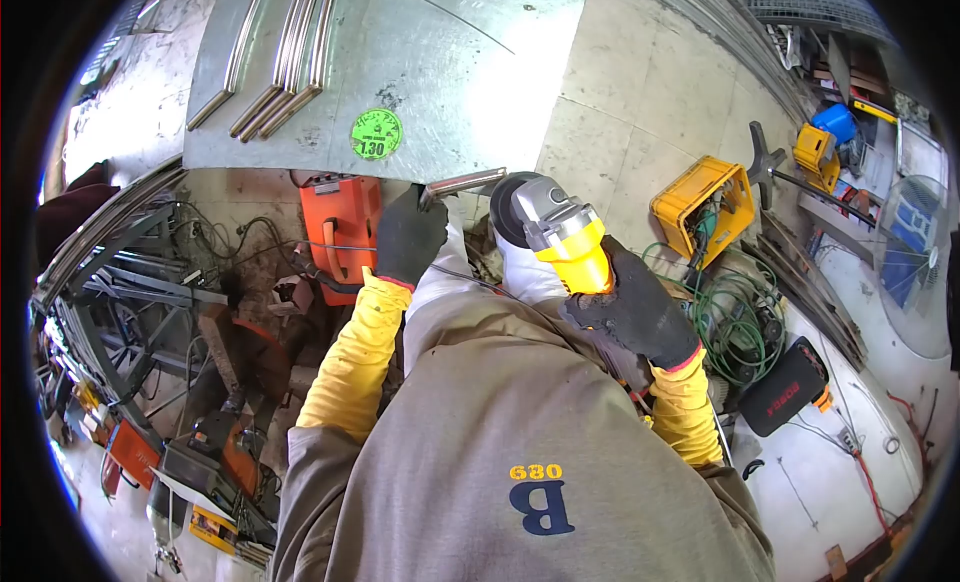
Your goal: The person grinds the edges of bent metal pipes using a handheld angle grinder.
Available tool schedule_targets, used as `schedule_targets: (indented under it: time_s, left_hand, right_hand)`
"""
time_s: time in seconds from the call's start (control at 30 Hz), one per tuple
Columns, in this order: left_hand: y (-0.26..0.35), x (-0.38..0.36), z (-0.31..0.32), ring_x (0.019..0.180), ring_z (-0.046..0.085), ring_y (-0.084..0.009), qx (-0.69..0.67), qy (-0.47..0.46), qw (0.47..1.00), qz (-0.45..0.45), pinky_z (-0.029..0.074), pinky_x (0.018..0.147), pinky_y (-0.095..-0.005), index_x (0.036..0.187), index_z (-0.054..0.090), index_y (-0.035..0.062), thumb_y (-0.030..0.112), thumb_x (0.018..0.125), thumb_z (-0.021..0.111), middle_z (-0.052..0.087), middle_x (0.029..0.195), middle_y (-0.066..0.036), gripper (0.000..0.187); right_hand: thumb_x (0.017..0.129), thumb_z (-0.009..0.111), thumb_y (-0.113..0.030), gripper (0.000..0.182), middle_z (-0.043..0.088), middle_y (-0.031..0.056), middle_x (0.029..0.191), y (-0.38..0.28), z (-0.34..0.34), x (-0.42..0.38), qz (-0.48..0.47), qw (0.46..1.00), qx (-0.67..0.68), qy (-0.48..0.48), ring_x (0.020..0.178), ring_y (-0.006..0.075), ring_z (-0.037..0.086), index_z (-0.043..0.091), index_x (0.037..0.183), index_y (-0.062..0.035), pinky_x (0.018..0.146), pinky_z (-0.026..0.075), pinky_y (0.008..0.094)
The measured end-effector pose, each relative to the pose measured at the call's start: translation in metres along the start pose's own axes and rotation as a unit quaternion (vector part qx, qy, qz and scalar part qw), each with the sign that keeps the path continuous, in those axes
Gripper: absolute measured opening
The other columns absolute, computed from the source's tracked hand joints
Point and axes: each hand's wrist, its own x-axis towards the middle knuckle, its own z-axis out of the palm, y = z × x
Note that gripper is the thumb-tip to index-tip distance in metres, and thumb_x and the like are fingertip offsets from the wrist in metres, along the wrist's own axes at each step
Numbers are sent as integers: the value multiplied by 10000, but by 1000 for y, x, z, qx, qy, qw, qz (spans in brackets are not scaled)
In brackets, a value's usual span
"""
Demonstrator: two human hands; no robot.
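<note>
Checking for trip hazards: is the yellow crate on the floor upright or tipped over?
Upright. The yellow crate sits on the concrete floor with its open top facing up, and items show inside it.

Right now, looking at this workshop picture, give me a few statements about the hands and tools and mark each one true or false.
1. The right hand grips a yellow angle grinder. True.
2. The left hand is bare. False: it wears a dark glove and holds the end of a metal bar.
3. A green round sticker sits on the metal sheet. True.
4. The orange case lies to the right of the grinder. False: it lies to its left, beside the left hand.
5. A green hose is coiled on the floor near the yellow crate. True.
</note>
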Motion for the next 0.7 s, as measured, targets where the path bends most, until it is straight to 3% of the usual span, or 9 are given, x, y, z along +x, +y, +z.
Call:
schedule_targets:
  time_s: [0.23, 0.3, 0.5, 0.7]
  left_hand:
    - [-10, -1, 7, 905, 701, -530, 59, 29, 995, 74, 541, 780, -606, 1037, 719, 20, 251, 992, 659, 738, 917, -290, 243]
    - [-3, -2, 4, 920, 705, -531, 16, 2, 1000, -6, 543, 795, -613, 1046, 724, 28, 262, 993, 656, 745, 930, -287, 250]
    - [-3, 1, 2, 942, 711, -530, -4, -51, 995, -88, 551, 815, -614, 1078, 728, 31, 268, 984, 656, 754, 955, -292, 265]
    - [6, -2, -1, 933, 728, -507, -2, -24, 998, -52, 558, 819, -602, 1065, 731, 17, 247, 972, 657, 757, 924, -285, 259]
  right_hand:
    - [901, 893, -266, 637, 716, 87, 1130, -7, -1, 4, 1, 1000, -10, -3, 959, 178, 636, 610, 1411, -12, 913, 559, 371]
    - [900, 898, -259, 652, 722, 95, 1173, -16, -2, 1, 31, 999, -19, -12, 1003, 178, 648, 609, 1429, -12, 945, 560, 370]
    - [888, 907, -221, 690, 731, 115, 1248, -18, 2, -6, 28, 999, -43, -7, 1091, 197, 674, 599, 1467, -7, 1016, 554, 376]
    - [900, 896, -229, 670, 737, 102, 1216, -32, -1, 0, 52, 997, -55, -2, 1053, 201, 671, 598, 1457, -7, 987, 558, 378]
